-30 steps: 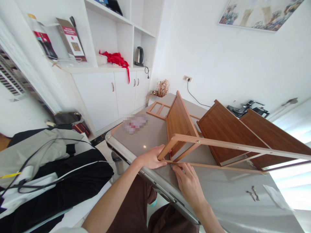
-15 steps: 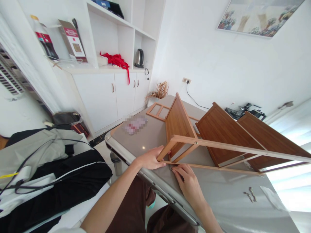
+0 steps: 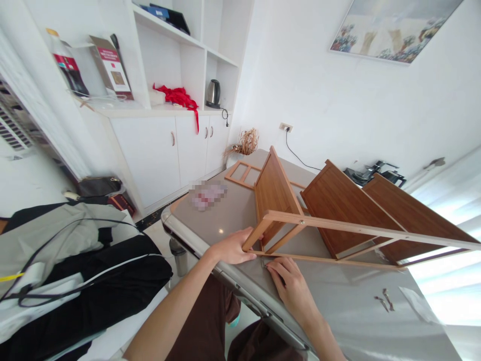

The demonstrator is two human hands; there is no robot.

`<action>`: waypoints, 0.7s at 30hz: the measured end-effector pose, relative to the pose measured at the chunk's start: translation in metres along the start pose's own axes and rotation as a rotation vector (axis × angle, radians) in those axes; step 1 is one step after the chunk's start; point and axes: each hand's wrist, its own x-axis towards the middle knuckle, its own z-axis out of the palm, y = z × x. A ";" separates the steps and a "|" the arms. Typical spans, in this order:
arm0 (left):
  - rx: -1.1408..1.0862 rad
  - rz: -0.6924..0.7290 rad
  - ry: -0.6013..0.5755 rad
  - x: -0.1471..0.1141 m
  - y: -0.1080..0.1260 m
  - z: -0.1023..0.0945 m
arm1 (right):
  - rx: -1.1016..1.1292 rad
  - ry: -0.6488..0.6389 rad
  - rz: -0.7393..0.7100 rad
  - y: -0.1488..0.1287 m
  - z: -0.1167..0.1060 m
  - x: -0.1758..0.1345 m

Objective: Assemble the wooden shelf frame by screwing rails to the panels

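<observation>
A wooden shelf rack (image 3: pixel 338 223) lies on its side on the grey table, its several brown panels standing upright between slim side rails. My left hand (image 3: pixel 233 246) is closed around the near left corner of its frame, by the end of the lower rail. Just right of it, my right hand (image 3: pixel 284 273) is pinched close to that rail. A small metallic bit shows at its fingertips, but the fingers hide most of it, so its kind cannot be told. A bolt head (image 3: pixel 302 222) sits in the upper rail.
Small metal fittings (image 3: pixel 385 301) and a clear plastic bag (image 3: pixel 417 303) lie on the grey table (image 3: pixel 338 311) at right. A blurred-out packet (image 3: pixel 207 194) rests at left. Black clothes (image 3: pixel 124 286) are heaped left of the table; a white cabinet (image 3: pixel 146 155) stands behind.
The view has shifted slightly. My right fingers have shifted a little at the lower rail, still pinched. My left hand keeps its hold on the rack's corner.
</observation>
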 end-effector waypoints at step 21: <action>-0.010 -0.017 -0.009 0.000 -0.001 -0.001 | -0.149 -0.012 -0.039 -0.004 0.000 0.007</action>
